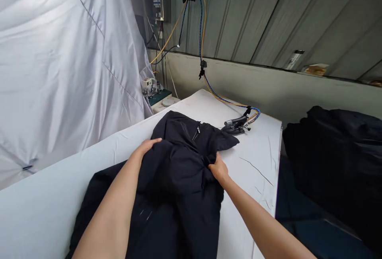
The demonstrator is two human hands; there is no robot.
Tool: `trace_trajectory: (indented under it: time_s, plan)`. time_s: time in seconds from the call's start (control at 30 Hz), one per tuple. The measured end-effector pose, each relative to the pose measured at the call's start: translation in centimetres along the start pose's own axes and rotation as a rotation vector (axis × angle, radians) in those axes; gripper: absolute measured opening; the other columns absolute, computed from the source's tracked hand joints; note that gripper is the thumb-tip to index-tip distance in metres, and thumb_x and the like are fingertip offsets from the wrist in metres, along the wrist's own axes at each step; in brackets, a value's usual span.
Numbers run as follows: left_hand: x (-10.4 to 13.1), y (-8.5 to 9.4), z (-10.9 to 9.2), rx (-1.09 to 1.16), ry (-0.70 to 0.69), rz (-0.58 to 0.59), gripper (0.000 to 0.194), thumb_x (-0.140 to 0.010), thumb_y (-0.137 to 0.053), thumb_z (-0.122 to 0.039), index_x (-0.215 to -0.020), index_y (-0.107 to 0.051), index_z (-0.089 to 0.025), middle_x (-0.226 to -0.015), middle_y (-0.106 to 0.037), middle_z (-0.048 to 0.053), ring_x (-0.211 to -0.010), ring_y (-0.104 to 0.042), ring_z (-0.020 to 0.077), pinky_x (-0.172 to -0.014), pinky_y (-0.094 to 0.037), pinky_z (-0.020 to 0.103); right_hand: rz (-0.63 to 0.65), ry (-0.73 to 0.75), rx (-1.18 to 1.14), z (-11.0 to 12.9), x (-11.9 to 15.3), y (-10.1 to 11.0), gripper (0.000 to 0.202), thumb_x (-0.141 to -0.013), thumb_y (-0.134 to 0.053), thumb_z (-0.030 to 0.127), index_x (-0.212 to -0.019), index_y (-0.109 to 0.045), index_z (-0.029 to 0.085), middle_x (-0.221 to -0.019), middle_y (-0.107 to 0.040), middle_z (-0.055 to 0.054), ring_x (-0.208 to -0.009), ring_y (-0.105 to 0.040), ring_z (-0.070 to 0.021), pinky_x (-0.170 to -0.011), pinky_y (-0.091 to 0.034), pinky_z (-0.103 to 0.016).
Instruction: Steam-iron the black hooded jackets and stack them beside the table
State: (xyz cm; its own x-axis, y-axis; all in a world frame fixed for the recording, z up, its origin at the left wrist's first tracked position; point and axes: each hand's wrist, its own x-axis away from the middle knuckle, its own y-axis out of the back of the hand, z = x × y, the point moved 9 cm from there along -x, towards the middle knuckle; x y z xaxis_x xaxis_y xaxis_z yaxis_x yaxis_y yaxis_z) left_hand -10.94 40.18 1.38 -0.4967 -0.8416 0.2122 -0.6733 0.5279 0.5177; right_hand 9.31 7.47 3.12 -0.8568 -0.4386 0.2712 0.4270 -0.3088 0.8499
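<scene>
A dark, near-black jacket (185,171) lies bunched on the white-covered table (253,159), its collar end pointing to the far side. Near the collar a short stretch of zipper with a metal pull (197,131) shows. My left hand (149,145) grips the jacket's left edge, thumb on top and fingers mostly hidden by the cloth. On the opposite edge my right hand (219,167) is closed on the fabric, thumb towards the collar. Between both hands the cloth is raised in folds. Just beyond the collar, to the right, rests a black steam iron (237,125).
A blue and yellow hose and cord (205,80) hang from above down to the iron. White sheeting (74,72) hangs at left. Behind the table stands a sewing machine (153,92). A heap of dark garments (337,163) is to the right, past the table's edge.
</scene>
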Motion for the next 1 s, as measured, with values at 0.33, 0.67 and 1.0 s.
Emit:
trace_trajectory:
  time_s: [0.33,0.67,1.0]
  plan:
    - [16.2,-9.5,-18.6,-0.056,-0.465,0.167,0.055,-0.075,-0.055,-0.025,-0.129,-0.046,-0.025,-0.122,-0.057,0.001,-0.110,-0.055,0.0206,-0.095,-0.042,0.031,-0.045,0.410,-0.409,4.7,5.4,6.8,0.079,-0.063,-0.054,0.014,-0.136,-0.031,0.032,-0.120,-0.058,0.005,-0.105,-0.055,-0.0183,-0.086,-0.044,-0.028]
    - [26.8,-20.6,-30.1,0.027,-0.615,0.310,0.046,-0.083,-0.044,-0.026,-0.129,-0.046,-0.024,-0.130,-0.049,-0.005,-0.124,-0.041,0.0156,-0.105,-0.032,0.027,-0.129,0.419,-0.632,-8.4,7.2,18.6,0.079,-0.057,-0.058,0.010,-0.131,-0.043,0.033,-0.106,-0.065,0.006,-0.093,-0.060,-0.0181,-0.082,-0.047,-0.030]
    - [40.9,-33.2,-53.0,0.325,-0.989,0.320,0.045,-0.081,-0.050,-0.033,-0.125,-0.050,-0.022,-0.123,-0.056,-0.001,-0.120,-0.046,0.0189,-0.105,-0.032,0.036,-0.168,0.585,-0.847,-23.7,10.0,45.1,0.076,-0.056,-0.055,-0.001,-0.127,-0.048,0.023,-0.092,-0.067,0.004,-0.067,-0.060,-0.0105,-0.070,-0.051,-0.026]
